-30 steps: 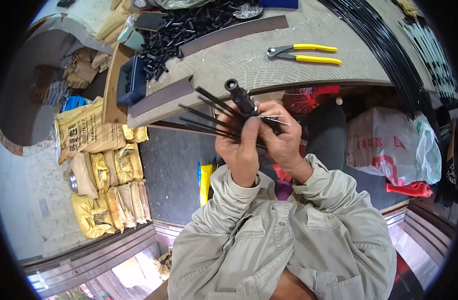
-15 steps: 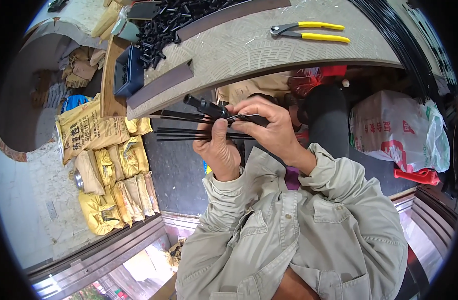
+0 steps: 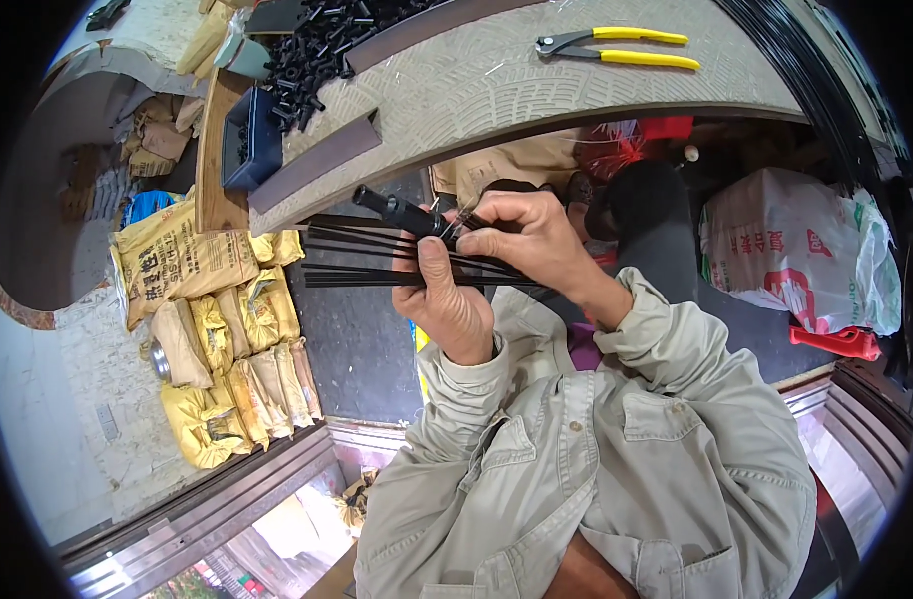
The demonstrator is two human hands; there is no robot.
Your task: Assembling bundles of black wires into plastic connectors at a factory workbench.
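Observation:
Near the middle, my left hand (image 3: pixel 455 309) is closed around a bundle of thin black rods (image 3: pixel 347 280), which look like umbrella ribs and spread out to the left. A stepped black tube (image 3: pixel 409 214) sticks up to the left from the same grip, just above the thumb. My right hand (image 3: pixel 524 232) is closed in a pinch at the tube's right end. Fine, pale wire-like strands (image 3: pixel 458 222) show by its fingertips, partly blurred. The right fingers hide where the rods and the tube meet.
Beyond my hands stands a workbench (image 3: pixel 456 105) with yellow-handled cutting pliers (image 3: pixel 616 48), a heap of small black tubes (image 3: pixel 307 60) and a blue bin (image 3: pixel 254 140). Long black rods (image 3: pixel 806 80) lie far right. Yellow packages (image 3: pixel 207 329) lie left; a plastic bag (image 3: pixel 766 250) sits right.
My left hand has shifted slightly right and down, with the rods. The tube's free end has moved slightly left. My right fingers have curled in closer to the tube's end.

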